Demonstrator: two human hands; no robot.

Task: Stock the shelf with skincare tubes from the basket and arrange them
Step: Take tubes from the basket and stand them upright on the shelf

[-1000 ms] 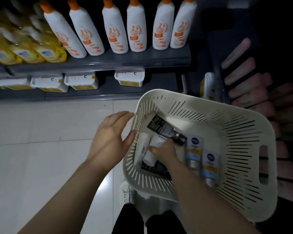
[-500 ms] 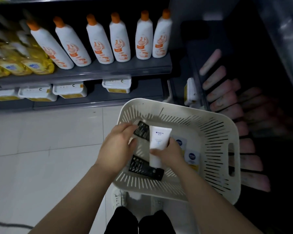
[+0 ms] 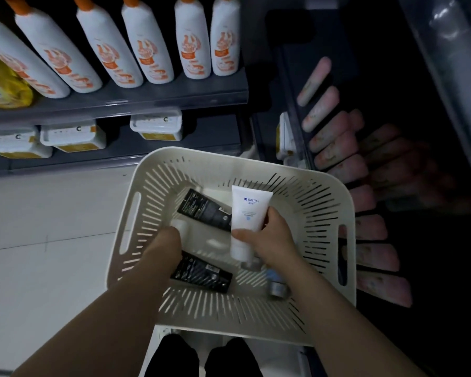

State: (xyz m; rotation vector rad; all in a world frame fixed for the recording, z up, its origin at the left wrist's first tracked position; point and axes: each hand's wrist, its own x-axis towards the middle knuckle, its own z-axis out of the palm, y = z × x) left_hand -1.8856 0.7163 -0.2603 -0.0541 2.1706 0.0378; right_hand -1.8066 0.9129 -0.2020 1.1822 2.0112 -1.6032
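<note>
The right hand (image 3: 269, 240) grips a white tube (image 3: 248, 219) around its lower half, thumb across the front and fingers behind, holding it upright with the flat crimped end up. It is lifted clear of the other tubes in the basket (image 3: 256, 164). Gripping it low likely leaves the upper part free, so it can be set in place on a shelf without the hand getting in the way.

The left hand (image 3: 166, 240) reaches down into the left part of the basket, its fingers hidden behind its own back. It seems to be going for another white tube (image 3: 181, 227) just beyond it, but I cannot tell whether it has closed on anything.

Two black tubes remain in the basket: one (image 3: 204, 210) lies slanted at the far side, partly behind the held tube, and the other (image 3: 204, 274) lies nearer, partly under the left wrist. A smaller bluish item (image 3: 276, 284) lies at the near right, too blurred to identify.

The dark shelf (image 3: 297, 137) to the right holds rows of pink tubes (image 3: 335, 148), so it is probably where the held tube is headed.
</note>
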